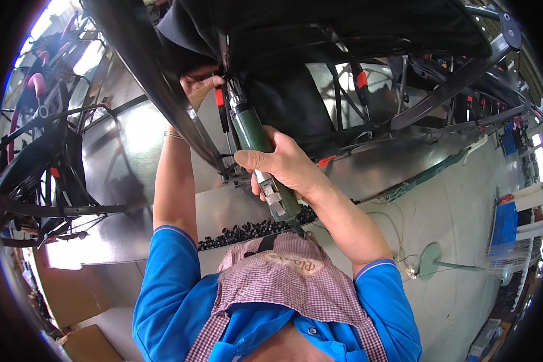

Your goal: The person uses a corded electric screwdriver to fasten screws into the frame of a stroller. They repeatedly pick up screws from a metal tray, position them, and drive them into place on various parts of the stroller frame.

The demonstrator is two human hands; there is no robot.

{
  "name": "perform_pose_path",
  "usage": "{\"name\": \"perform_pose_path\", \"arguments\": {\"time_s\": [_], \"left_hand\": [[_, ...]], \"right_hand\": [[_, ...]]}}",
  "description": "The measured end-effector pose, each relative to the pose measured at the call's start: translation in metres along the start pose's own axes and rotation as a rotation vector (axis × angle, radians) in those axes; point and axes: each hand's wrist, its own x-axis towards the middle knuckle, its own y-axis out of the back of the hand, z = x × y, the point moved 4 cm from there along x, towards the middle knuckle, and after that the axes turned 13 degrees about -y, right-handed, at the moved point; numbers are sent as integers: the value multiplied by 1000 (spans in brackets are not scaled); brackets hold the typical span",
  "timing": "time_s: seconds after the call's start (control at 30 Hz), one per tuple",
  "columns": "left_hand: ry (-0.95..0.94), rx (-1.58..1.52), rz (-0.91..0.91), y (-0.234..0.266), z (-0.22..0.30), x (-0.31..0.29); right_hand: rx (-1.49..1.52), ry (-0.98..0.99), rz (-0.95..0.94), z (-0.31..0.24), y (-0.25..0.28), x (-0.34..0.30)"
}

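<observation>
At a shiny metal bench (136,142), the right hand (286,164) wraps a green power tool (251,130), apparently for control, the left hand (198,90), by its far end, hiding its grip.

The power tool (252,130) has a dark green body with a silver nose and lever. Beyond it, the fabric (283,99) is black; left of it, the frame bar (157,78) is glossy black and the desk (111,181) silver-grey. Nearer the wearer than the tool, the apron (259,280) is checked maroon and white, over a bright blue shirt (169,271). Far left of the tool, a handle (37,83) is pink.
</observation>
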Motion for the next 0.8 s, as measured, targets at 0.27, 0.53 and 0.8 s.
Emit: {"name": "perform_pose_path", "arguments": {"time_s": [0.27, 0.53, 0.8], "left_hand": [[15, 37, 24, -9, 12, 3], [-75, -95, 106, -12, 2, -5], [-19, -102, 212, -24, 11, -7]], "right_hand": [[21, 1, 11, 0, -1, 0], [-50, 39, 27, 6, -3, 4], [-104, 104, 79, -1, -6, 12]]}}
